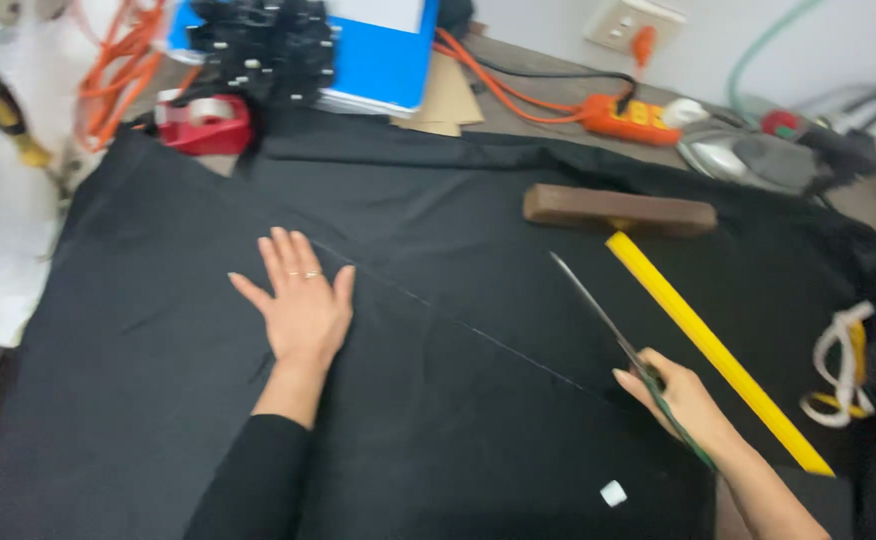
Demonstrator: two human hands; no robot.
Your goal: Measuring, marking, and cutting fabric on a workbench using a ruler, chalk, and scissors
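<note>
A large black cloth (458, 420) covers the table, with a thin chalk line running across it from the middle toward the lower right. My left hand (301, 305) lies flat on the cloth, fingers spread, at the line's upper left end. My right hand (680, 397) grips a pair of scissors (598, 315) with green handles; the long blades point up and to the left, close to the chalk line. A yellow ruler (718, 352) lies diagonally just right of the scissors.
A brown wooden block (618, 210) rests at the ruler's top end. A red tape dispenser (203, 122), orange cables (518, 95), an orange power strip (633, 118), an iron (748, 158) and a blue box (378, 55) line the back. White chalk (613, 492) lies near the front.
</note>
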